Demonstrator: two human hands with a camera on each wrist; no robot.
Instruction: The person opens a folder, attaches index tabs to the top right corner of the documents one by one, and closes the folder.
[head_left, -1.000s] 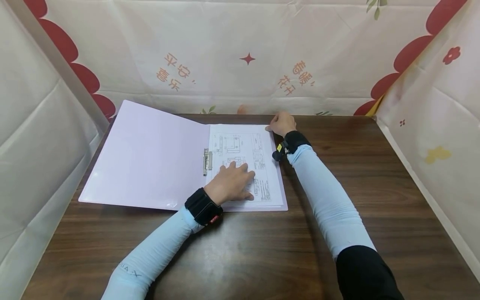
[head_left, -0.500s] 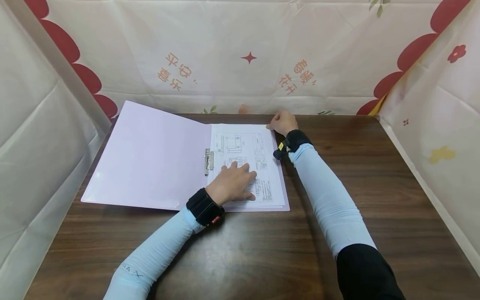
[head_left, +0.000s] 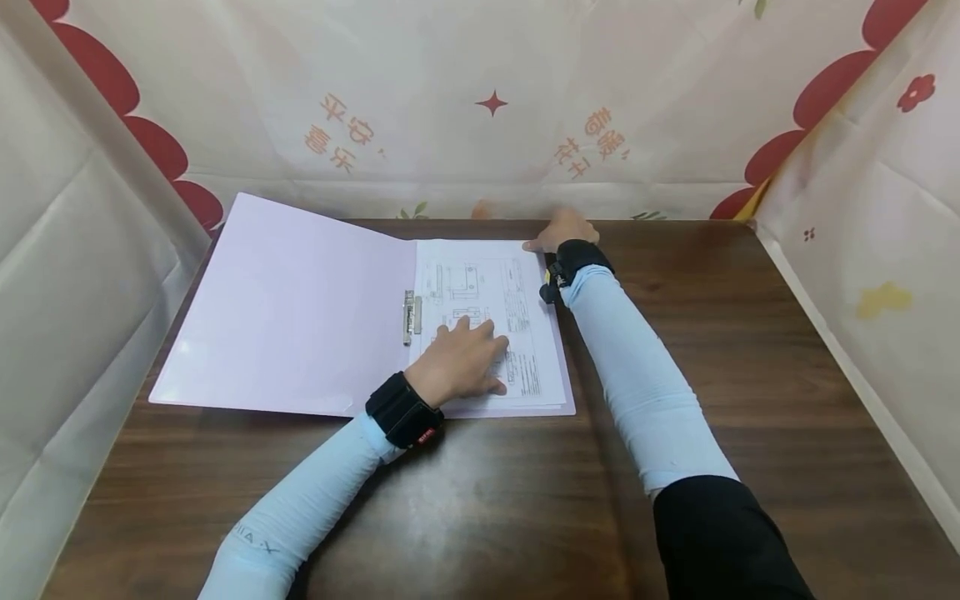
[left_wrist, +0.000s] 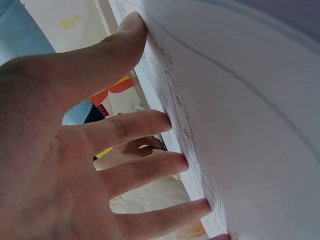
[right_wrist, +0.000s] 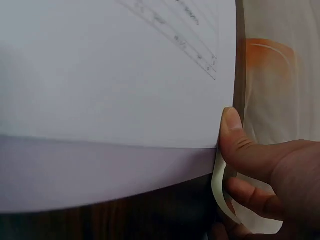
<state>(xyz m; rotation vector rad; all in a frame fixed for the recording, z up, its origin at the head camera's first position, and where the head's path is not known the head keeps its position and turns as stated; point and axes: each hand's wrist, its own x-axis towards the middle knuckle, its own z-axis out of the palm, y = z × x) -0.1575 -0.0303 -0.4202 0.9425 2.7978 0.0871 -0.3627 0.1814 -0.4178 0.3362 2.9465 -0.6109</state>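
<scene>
A pale purple ring folder point(head_left: 277, 308) lies spread on the brown table, its left cover tilted up a little. Printed technical drawings on white paper point(head_left: 517, 317) lie in its right side, beside a metal clip point(head_left: 410, 318). My left hand point(head_left: 461, 358) rests on the drawings with fingers spread; in the left wrist view its fingertips point(left_wrist: 177, 161) touch the sheet. My right hand point(head_left: 564, 230) is at the folder's far right corner. In the right wrist view its thumb point(right_wrist: 231, 122) presses the corner edge and the other fingers curl below, around a curved pale strip point(right_wrist: 217, 187).
A printed white cloth point(head_left: 420, 83) hangs behind the table, with more cloth along the left and right sides. The dark wood table top point(head_left: 525, 508) stretches in front of the folder and to its right.
My right hand has shifted slightly left and turned at the folder's corner, and looks blurred now. My left hand stays on the drawings. The head view has tilted slightly.
</scene>
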